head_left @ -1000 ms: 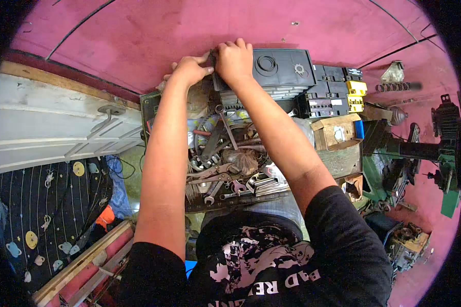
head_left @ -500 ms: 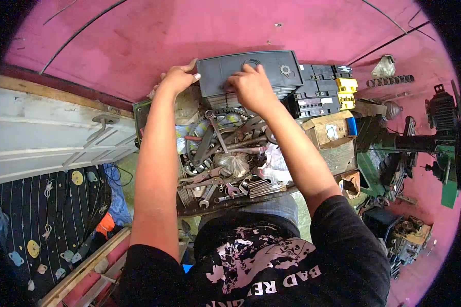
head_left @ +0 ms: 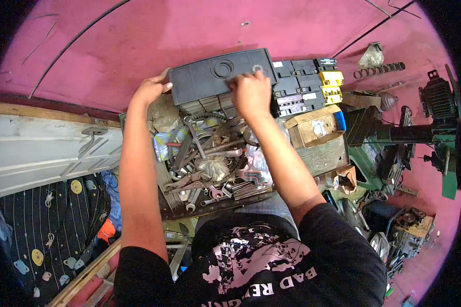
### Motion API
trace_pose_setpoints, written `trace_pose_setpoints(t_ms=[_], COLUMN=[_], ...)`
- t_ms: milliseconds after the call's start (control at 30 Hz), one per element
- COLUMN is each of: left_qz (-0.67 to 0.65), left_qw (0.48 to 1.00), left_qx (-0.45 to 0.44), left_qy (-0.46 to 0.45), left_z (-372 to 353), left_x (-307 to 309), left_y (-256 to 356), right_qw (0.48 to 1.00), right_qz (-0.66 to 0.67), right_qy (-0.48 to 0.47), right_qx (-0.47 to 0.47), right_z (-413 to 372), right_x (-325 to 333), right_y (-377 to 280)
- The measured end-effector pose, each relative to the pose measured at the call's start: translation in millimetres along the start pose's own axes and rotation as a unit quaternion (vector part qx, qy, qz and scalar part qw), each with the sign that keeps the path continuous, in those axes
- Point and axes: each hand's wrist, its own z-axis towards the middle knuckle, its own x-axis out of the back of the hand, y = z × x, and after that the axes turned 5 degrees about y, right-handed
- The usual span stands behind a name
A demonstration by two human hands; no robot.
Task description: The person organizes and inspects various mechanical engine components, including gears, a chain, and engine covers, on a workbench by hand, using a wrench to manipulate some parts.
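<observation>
A dark grey, flat-topped plastic case (head_left: 197, 77) sits against the wall at the back of the bench. On its top lie black concentric rings (head_left: 223, 68) and a small gear-shaped piece (head_left: 257, 67). My left hand (head_left: 149, 92) is at the case's left end, fingers stretched and thumb by the edge. Over the right part of the top is my right hand (head_left: 253, 94), just in front of the gear-shaped piece. Its fingers are curled together; what they hold, if anything, is hidden.
Wrenches (head_left: 194, 135), pliers and a clear bag (head_left: 212, 168) crowd the bench below the case. To the right stand black battery-like blocks (head_left: 297, 82), yellow ones (head_left: 332, 87) and an open cardboard box (head_left: 312, 128). A green machine (head_left: 448, 169) stands far right.
My right hand has moved off the rings, which now show fully, toward the front right of the case top. My left hand stays at the left end. The view has shifted slightly.
</observation>
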Motion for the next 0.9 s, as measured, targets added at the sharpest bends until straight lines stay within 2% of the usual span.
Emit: trace_pose_setpoints(t_ms=[33,100,200,233,300,333,400,433,500,567,667,700,733,800,833,900], left_qz=[0.001,0.039,0.018,0.018,-0.002,-0.021,-0.024,-0.028,-0.022,-0.014,-0.008,0.009,0.026,0.022,0.019,0.009], left_qw=[1.0,0.999,0.999,0.999,0.999,0.998,0.998,0.999,0.998,0.997,0.996,0.998,0.999,0.999,0.999,0.999], left_qx=[0.0,0.004,0.029,0.039,0.053,0.062,0.051,0.038,0.057,0.074,0.086,0.059,0.033,0.038,0.038,0.036], left_qy=[-0.002,0.02,0.012,0.009,0.009,0.007,0.009,0.01,0.002,-0.006,-0.015,-0.005,0.006,0.01,0.012,0.021], left_z=[2,3,-2,-3,-4,-4,-4,-4,-9,-9,3,3,2,1,0,-3], left_x=[-1,-2,-1,0,-1,-3,-2,-3,0,1,-3,-3,-3,-4,-5,-8], left_y=[-2,0,5,7,6,5,3,2,9,12,-7,-8,-11,-11,-8,-3], right_qw=[0.999,0.997,0.994,0.994,0.997,0.997,0.988,0.988,0.958,0.954,0.946,0.946,0.94,0.932,0.931,0.968], right_qz=[-0.02,-0.063,-0.09,-0.098,-0.061,-0.06,-0.052,-0.052,-0.168,-0.146,-0.093,-0.094,-0.089,-0.092,-0.092,-0.042], right_qy=[-0.009,0.004,0.029,-0.003,-0.036,-0.039,-0.018,-0.02,-0.114,-0.15,-0.102,-0.102,-0.141,-0.192,-0.193,-0.075], right_qx=[-0.032,-0.045,-0.047,-0.043,0.023,0.024,0.143,0.145,0.205,0.214,0.293,0.293,0.297,0.295,0.295,0.236], right_z=[0,2,5,8,13,13,15,18,31,43,40,43,48,59,61,62], right_x=[7,18,28,37,38,38,40,44,57,63,54,58,63,66,61,46], right_y=[14,40,67,73,86,89,96,100,109,116,130,132,133,129,124,116])
